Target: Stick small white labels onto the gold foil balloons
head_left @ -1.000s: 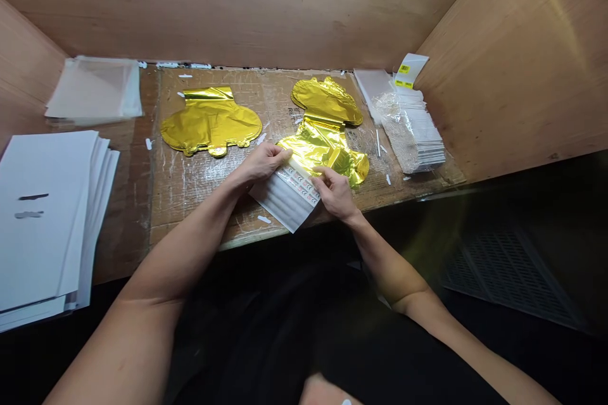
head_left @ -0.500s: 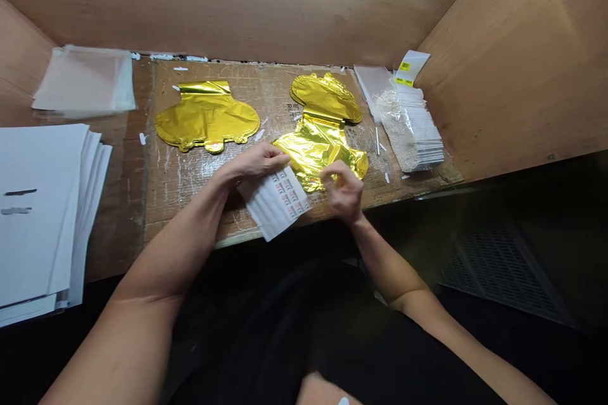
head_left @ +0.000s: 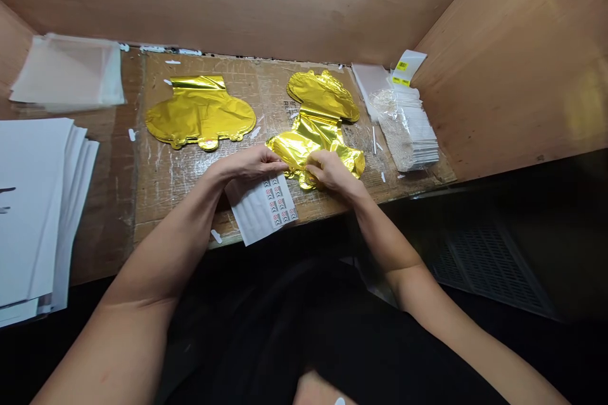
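Observation:
My left hand is closed on a white sheet of small printed stickers, which hangs over the bench's front edge. Its fingertips reach the near left edge of a flat gold foil balloon. On the balloon's near edge rests my right hand, its thumb and fingers pinched together against the foil. Whatever may be between those fingertips is hidden. Behind this balloon lies another gold foil pile, partly joined or overlapping. A separate stack of gold foil balloons lies to the left.
Clear plastic sleeves lie at the back left, above a stack of large white sheets. At the right are a bundle of white packets and a card with yellow labels. Wooden walls enclose the bench.
My right hand has moved left and down onto the foil's near edge. My left hand and the sticker sheet have shifted slightly left, and the sheet has turned a little. The view has shifted slightly.

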`<state>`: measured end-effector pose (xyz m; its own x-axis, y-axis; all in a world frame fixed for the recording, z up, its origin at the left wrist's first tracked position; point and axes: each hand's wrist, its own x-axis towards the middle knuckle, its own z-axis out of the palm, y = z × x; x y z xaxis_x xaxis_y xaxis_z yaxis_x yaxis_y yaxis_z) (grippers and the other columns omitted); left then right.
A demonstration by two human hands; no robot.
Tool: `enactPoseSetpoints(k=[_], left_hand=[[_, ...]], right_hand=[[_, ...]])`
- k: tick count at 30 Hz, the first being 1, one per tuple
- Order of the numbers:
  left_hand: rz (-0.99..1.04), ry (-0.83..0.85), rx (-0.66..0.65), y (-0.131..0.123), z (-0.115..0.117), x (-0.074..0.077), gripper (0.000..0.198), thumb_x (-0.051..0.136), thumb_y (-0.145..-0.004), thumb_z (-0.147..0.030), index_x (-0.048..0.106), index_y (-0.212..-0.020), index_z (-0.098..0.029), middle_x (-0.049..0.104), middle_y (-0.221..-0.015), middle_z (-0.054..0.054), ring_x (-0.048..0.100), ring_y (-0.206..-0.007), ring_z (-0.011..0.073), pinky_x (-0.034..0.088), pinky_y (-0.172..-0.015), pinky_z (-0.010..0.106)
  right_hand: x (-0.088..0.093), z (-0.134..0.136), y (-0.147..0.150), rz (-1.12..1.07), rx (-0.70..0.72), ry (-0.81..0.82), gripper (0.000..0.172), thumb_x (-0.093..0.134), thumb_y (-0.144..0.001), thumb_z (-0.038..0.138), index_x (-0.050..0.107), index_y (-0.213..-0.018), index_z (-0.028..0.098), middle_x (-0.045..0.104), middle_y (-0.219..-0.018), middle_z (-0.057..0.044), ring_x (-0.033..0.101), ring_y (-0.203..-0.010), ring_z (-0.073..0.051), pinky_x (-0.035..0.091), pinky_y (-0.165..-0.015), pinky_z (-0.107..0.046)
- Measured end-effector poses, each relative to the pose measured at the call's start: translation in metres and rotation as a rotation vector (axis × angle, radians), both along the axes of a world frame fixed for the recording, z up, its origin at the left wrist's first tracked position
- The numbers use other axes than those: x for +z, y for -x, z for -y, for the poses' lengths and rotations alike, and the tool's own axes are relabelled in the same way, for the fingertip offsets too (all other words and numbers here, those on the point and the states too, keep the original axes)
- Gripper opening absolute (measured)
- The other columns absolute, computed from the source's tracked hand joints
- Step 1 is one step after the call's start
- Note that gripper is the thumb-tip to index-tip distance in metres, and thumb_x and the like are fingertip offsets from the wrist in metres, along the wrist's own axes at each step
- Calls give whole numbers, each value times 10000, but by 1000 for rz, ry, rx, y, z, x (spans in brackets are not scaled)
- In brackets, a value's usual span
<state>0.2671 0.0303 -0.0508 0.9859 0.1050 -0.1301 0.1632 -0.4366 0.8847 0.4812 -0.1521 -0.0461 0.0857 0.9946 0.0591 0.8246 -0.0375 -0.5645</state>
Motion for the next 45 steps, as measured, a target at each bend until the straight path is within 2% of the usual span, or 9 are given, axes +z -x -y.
enactPoseSetpoints(k=[13,17,22,26,28,31,33,37,45], left_hand=[[-49,-38,-8,0,0,2,508,609,-931,-599,492,-640,-200,379,-608,-33,316,-543,100,240,-509,256],[-47,-33,-17,0,0,4,512,612,-925,-602,519,-630,-194,405,-593,-32,333,-545,101,263,-521,254],[-30,-45,-15,2,-1,6,461,662,-908,-594,683,-715,-176,544,-619,-20,444,-602,118,340,-597,252],[-22,-30,20,3,0,7,459,689,-893,-615,726,-733,-186,557,-595,-25,480,-601,131,356,-606,259],[9,-2,33,3,1,7,469,718,-871,-618,706,-677,-191,529,-555,-27,466,-571,131,337,-578,264],[52,55,41,3,1,7,464,770,-843,-585,678,-621,-188,501,-517,-26,433,-539,122,303,-539,264],[67,96,71,3,1,9,437,804,-819,-559,688,-629,-182,506,-522,-26,436,-543,118,296,-533,253],[109,155,172,5,3,14,398,814,-817,-529,729,-677,-166,503,-540,-27,450,-557,114,296,-534,238],[192,178,144,8,11,26,426,758,-864,-568,809,-789,-151,686,-651,45,546,-621,156,386,-559,238]], right_hand=[[-17,6,-9,252,-159,-60,192,565,-1072,339,566,-929,212,666,-915,-76,552,-829,-229,363,-776,-344],[-12,13,-8,260,-59,-53,214,648,-1027,384,610,-929,197,686,-950,-77,566,-868,-221,373,-819,-351],[34,-18,-58,52,73,155,284,618,-1030,343,645,-794,187,658,-768,-25,545,-703,-159,401,-695,-309],[92,-61,-128,188,-387,-85,331,481,-1101,323,690,-954,113,720,-1006,-134,611,-830,-165,454,-745,-327],[103,-67,-136,282,-522,-267,401,334,-1148,280,665,-1081,64,678,-1190,-217,624,-958,-180,463,-811,-366],[76,-53,-102,295,-232,-269,321,475,-1131,383,660,-1077,126,675,-1153,-183,612,-973,-213,476,-828,-371],[43,-36,-67,228,96,-53,274,622,-1061,443,663,-1006,178,674,-1057,-113,587,-923,-211,470,-809,-347],[1,-20,-32,126,269,84,311,649,-1018,435,620,-819,197,607,-903,-35,527,-881,-190,403,-819,-319],[20,-37,-51,-95,245,226,332,521,-1020,373,532,-738,198,474,-698,33,390,-657,-124,289,-638,-274]])
